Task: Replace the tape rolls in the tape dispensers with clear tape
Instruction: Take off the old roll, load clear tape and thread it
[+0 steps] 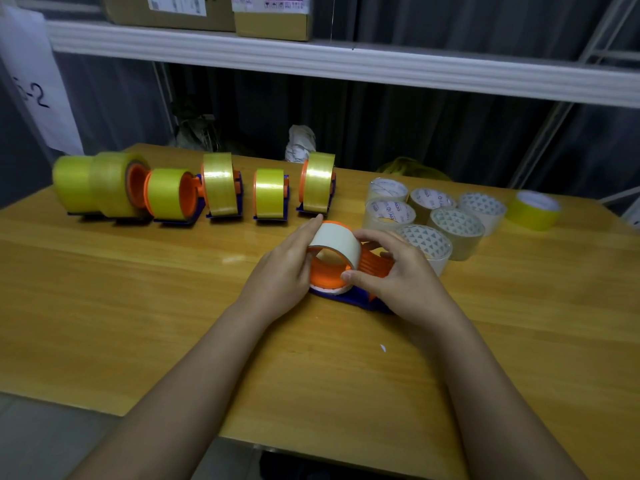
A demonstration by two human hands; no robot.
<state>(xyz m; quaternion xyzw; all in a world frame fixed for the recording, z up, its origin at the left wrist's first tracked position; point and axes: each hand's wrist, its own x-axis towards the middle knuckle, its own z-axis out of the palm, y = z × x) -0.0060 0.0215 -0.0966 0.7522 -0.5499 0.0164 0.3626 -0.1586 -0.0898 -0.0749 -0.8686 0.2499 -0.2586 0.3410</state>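
A blue-and-orange tape dispenser [360,297] lies in the middle of the wooden table [138,306]. A pale, clear tape roll [336,242] sits on its orange hub. My left hand [287,268] holds the roll's left side, fingers stretched up along it. My right hand [398,275] grips the orange part and the roll's right edge, thumb pressing low on the rim. Several dispensers with yellow tape [221,183] stand in a row behind. Several clear tape rolls [429,220] lie grouped at the right.
One yellow tape roll [533,207] lies alone at the far right. A white shelf [346,60] with cardboard boxes [273,15] hangs above the table's back edge. Crumpled bags sit behind the table.
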